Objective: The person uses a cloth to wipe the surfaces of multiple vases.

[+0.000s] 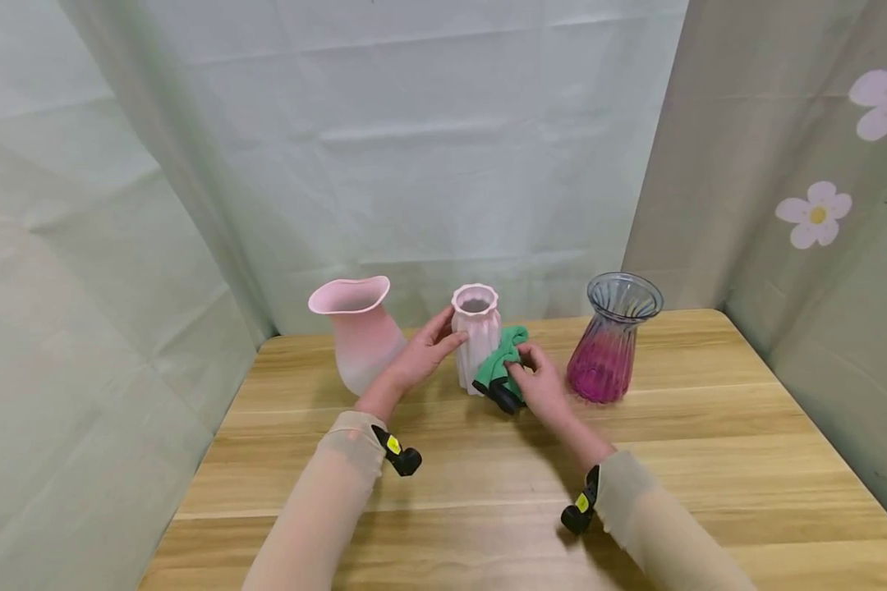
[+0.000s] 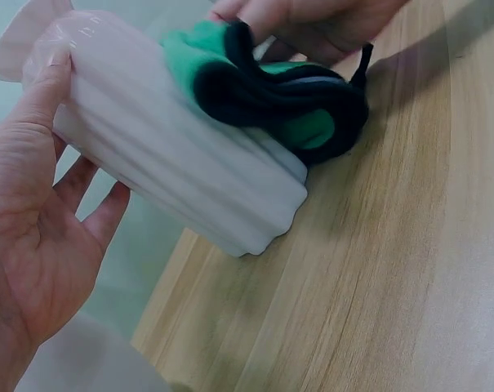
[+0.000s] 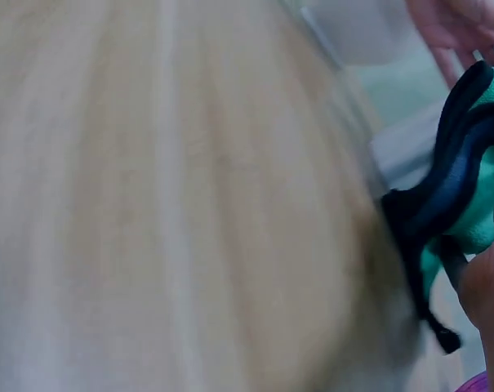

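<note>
A small white, ribbed vase (image 1: 479, 341) with a scalloped rim stands on the table between my hands. My left hand (image 1: 423, 353) grips its upper part from the left, thumb on the near side and fingers behind, as the left wrist view (image 2: 34, 212) shows. On the other side, my right hand (image 1: 538, 384) holds a bunched green cloth with black edging (image 1: 504, 365) against the vase's lower right side. In the left wrist view the folded cloth (image 2: 271, 98) lies along the vase wall (image 2: 181, 155). The right wrist view shows only part of the right hand.
To the left is a larger pink-to-white vase (image 1: 365, 336) with a wavy flared mouth, close to my left forearm. A glass vase (image 1: 608, 353), clear grey above and magenta below, stands right of my right hand. Pale curtains (image 1: 429, 164) hang behind the wooden table (image 1: 488, 509).
</note>
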A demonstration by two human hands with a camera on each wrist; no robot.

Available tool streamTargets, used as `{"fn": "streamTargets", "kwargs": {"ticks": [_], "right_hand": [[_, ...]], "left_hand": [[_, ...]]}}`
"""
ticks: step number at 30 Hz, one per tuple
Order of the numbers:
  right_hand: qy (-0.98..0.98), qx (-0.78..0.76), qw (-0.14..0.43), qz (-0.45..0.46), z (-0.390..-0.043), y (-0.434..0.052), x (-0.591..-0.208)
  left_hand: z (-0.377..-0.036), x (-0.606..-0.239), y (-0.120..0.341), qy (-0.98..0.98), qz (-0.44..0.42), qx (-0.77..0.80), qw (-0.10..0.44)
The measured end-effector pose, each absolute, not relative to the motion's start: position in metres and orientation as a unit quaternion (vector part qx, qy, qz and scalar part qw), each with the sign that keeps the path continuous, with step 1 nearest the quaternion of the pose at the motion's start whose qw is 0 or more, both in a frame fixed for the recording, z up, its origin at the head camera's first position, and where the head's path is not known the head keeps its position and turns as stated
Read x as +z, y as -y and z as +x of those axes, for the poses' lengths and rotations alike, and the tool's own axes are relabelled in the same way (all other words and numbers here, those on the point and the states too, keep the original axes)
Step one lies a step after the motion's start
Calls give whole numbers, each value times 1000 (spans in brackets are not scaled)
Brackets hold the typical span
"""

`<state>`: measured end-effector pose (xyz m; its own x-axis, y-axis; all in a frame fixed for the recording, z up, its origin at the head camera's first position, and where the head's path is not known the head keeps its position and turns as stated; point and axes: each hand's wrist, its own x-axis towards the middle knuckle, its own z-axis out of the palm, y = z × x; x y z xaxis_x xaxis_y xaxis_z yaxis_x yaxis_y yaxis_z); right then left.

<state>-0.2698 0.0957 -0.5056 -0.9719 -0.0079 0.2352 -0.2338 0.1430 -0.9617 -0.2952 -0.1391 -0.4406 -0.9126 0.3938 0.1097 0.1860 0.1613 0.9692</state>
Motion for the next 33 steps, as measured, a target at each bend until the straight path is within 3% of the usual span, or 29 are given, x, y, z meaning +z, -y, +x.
{"fn": "streamTargets", "kwargs": {"ticks": [20,33], "right_hand": [[738,668,73,67,-269,-97,-512],[686,718,85,82,-272,-93,-457]], "left_hand": [[-295,-440,139,-756,190,621,86],[-295,-441,140,-752,200,623,83]]}}
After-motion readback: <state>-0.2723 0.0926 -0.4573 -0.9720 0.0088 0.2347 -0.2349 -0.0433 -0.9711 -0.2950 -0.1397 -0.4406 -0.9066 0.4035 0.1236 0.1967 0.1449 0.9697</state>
